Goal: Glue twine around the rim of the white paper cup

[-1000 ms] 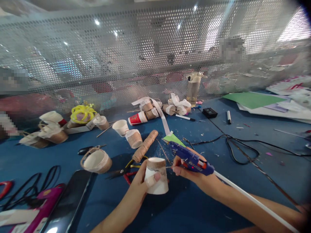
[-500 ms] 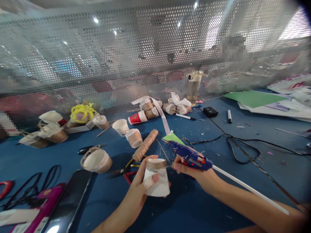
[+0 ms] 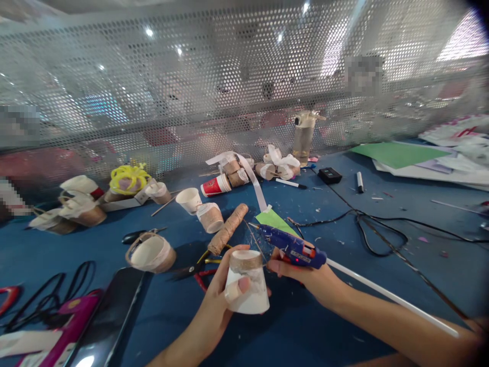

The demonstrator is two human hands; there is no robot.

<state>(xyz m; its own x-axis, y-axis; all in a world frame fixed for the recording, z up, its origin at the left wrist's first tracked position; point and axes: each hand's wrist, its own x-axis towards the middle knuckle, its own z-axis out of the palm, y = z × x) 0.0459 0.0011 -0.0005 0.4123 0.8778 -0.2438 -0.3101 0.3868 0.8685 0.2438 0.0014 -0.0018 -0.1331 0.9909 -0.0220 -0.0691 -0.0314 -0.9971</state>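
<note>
My left hand (image 3: 219,290) is closed around a white paper cup (image 3: 254,298), which is upside down with twine wound about its upper end. In my right hand (image 3: 294,267) is a blue hot glue gun (image 3: 292,244), a long white glue stick coming out of its back. Its nozzle points left, above and apart from the cup. The thumb and fingertips of that hand also pinch a strand of twine beside the cup. Behind the cup lies a roll of twine (image 3: 229,229). Scissors (image 3: 194,270) lie partly hidden behind my left hand.
At left are a twine-covered cup basket (image 3: 153,253), a black phone (image 3: 109,316) and a magenta object (image 3: 78,321). Green paper (image 3: 275,220) lies behind the glue gun. Black cable (image 3: 385,219) loops at right. A perforated metal screen (image 3: 229,76) stands at the back.
The glue gun and my right hand have shifted slightly left, with the nozzle now farther left. The cup has tilted a little in my left hand.
</note>
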